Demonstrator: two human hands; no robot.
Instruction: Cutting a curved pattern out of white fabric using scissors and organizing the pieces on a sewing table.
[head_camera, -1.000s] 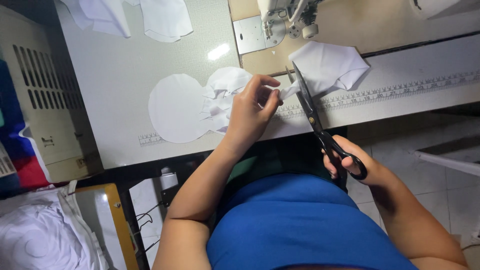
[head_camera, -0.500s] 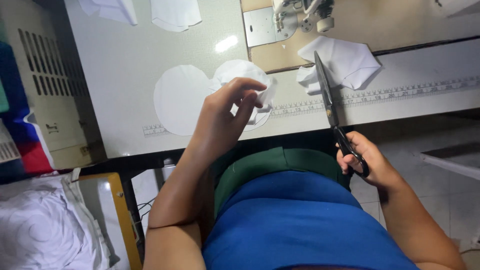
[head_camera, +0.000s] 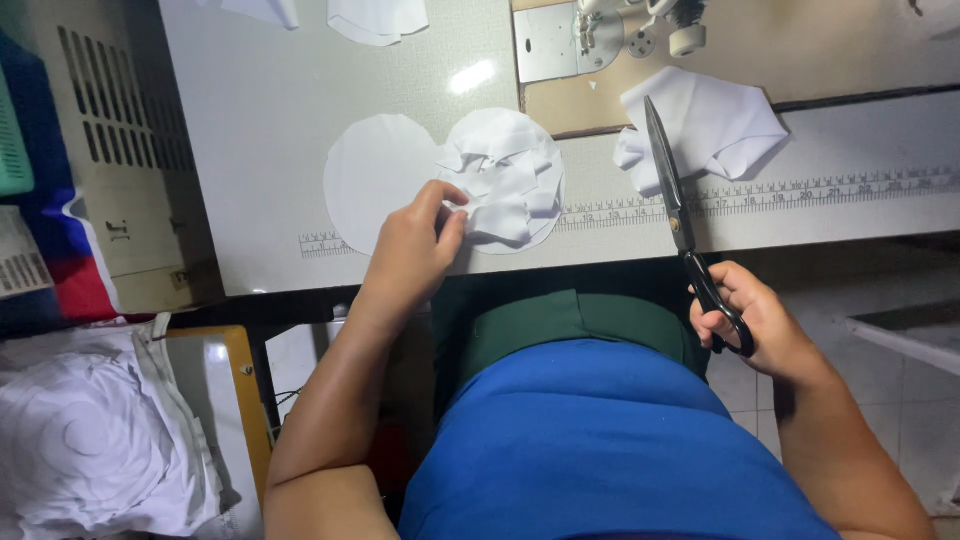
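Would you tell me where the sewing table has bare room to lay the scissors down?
Free: the pale top between the round white piece and the table's left edge, and the strip along the printed ruler right of the scissors. Crowded: around the crumpled pile at the left hand.

On the table (head_camera: 250, 150): flat round piece (head_camera: 375, 180) at left, crumpled cloth pile (head_camera: 508, 180) just right of it and touching the left hand (head_camera: 412, 250), folded cloth (head_camera: 715, 130) further right, scissors (head_camera: 680, 215) in the right hand (head_camera: 765, 320) before it, sewing machine (head_camera: 610, 25) behind.
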